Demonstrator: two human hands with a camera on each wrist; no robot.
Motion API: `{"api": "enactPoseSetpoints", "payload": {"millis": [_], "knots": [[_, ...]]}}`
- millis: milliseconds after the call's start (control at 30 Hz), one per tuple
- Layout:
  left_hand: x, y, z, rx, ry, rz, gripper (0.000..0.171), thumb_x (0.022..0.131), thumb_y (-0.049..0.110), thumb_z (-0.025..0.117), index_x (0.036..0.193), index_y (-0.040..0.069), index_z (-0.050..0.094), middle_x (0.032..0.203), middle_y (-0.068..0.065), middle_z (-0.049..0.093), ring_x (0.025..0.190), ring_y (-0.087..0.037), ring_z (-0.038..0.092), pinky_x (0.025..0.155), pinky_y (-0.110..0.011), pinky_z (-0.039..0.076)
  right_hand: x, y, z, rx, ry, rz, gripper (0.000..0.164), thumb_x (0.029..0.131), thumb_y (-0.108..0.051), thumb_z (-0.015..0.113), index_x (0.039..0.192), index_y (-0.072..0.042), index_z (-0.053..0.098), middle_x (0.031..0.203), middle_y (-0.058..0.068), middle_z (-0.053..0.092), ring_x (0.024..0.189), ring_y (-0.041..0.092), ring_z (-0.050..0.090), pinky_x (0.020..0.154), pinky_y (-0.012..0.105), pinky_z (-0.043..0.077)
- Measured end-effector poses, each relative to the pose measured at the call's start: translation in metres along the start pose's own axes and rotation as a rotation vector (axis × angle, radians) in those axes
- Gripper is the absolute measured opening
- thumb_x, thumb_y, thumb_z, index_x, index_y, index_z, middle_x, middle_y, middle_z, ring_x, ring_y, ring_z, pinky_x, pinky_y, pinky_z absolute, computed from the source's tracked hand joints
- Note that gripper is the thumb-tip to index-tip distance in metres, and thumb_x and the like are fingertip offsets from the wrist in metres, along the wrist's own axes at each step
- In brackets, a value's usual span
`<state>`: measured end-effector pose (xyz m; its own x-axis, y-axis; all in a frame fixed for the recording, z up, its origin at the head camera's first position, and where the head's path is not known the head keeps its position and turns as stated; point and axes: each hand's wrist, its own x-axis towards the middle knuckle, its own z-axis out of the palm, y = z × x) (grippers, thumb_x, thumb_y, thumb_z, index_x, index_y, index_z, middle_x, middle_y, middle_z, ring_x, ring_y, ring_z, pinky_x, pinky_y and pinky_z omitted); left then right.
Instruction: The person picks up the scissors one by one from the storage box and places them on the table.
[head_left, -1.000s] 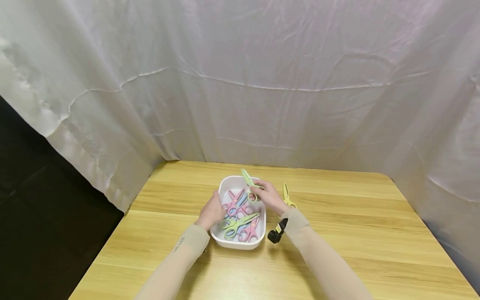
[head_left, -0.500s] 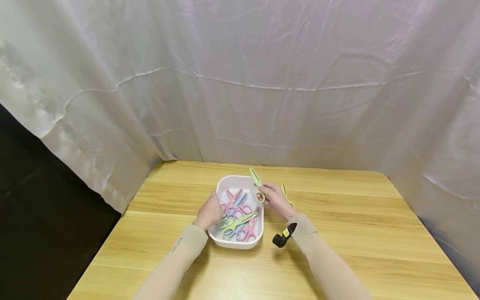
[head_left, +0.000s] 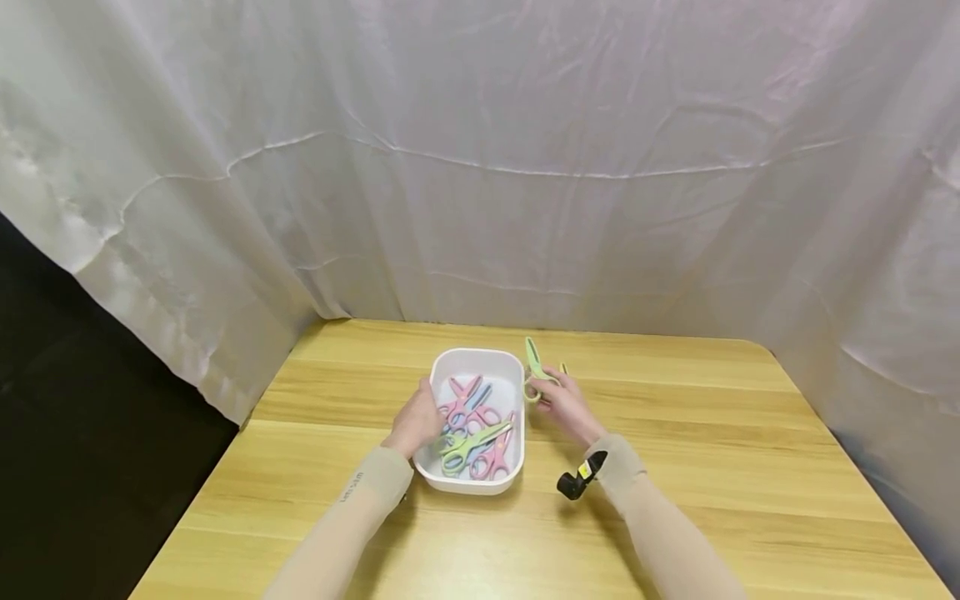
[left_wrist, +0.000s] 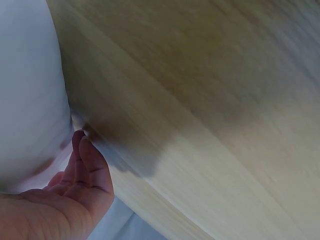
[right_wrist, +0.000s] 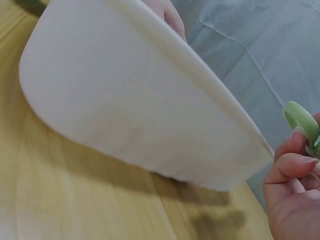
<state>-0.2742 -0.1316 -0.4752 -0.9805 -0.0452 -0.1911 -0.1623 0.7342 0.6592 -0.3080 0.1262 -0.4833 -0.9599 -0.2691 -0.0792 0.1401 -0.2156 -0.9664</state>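
Note:
A white plastic bin stands on the table with several pairs of scissors inside. Pink scissors and light green scissors lie in it, mixed with blue ones. My left hand grips the bin's left rim; in the left wrist view its curled fingers press the outer wall. Just past the right rim, my right hand pinches another pair of light green scissors by the handle loops, blades pointing away and up.
Behind my right hand, the tip of yellow scissors shows on the wooden table, the rest hidden. A grey curtain hangs along the table's far edge. Black cloth borders the left side.
My right hand has carried the light green scissors from over the bin to the right, past its rim, now covering most of the yellow scissors. The left hand stays on the bin.

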Motion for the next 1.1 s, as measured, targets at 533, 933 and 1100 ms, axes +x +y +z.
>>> {"api": "enactPoseSetpoints", "payload": {"millis": [533, 933, 1100], "knots": [[0.003, 0.0, -0.002, -0.003, -0.002, -0.002, 0.082, 0.091, -0.001, 0.058, 0.159, -0.002, 0.012, 0.13, -0.022, 0.057, 0.104, -0.03, 0.062, 0.092, -0.046, 0.058, -0.008, -0.006, -0.049, -0.272, 0.113, 0.028, 0.052, 0.102, -0.013, 0.053, 0.146, 0.01, 0.036, 0.098, -0.007, 0.059, 0.082, 0.005, 0.053, 0.071, 0.019, 0.047], [0.0, -0.001, -0.002, -0.015, -0.023, -0.02, 0.079, 0.094, 0.001, 0.056, 0.159, -0.001, 0.011, 0.134, -0.023, 0.055, 0.109, -0.031, 0.062, 0.093, -0.046, 0.058, -0.017, -0.018, -0.082, -0.466, 0.146, 0.03, 0.057, 0.101, -0.015, 0.054, 0.149, 0.009, 0.034, 0.11, 0.008, 0.061, 0.087, 0.011, 0.057, 0.078, 0.027, 0.052], [-0.001, -0.002, 0.0, -0.018, -0.02, -0.011, 0.077, 0.094, 0.002, 0.056, 0.158, -0.002, 0.014, 0.127, -0.022, 0.058, 0.103, -0.03, 0.063, 0.089, -0.045, 0.06, -0.023, -0.018, -0.095, -0.55, 0.164, 0.053, 0.056, 0.101, -0.015, 0.054, 0.148, 0.008, 0.035, 0.103, 0.004, 0.062, 0.079, 0.009, 0.053, 0.067, 0.024, 0.048]]}}
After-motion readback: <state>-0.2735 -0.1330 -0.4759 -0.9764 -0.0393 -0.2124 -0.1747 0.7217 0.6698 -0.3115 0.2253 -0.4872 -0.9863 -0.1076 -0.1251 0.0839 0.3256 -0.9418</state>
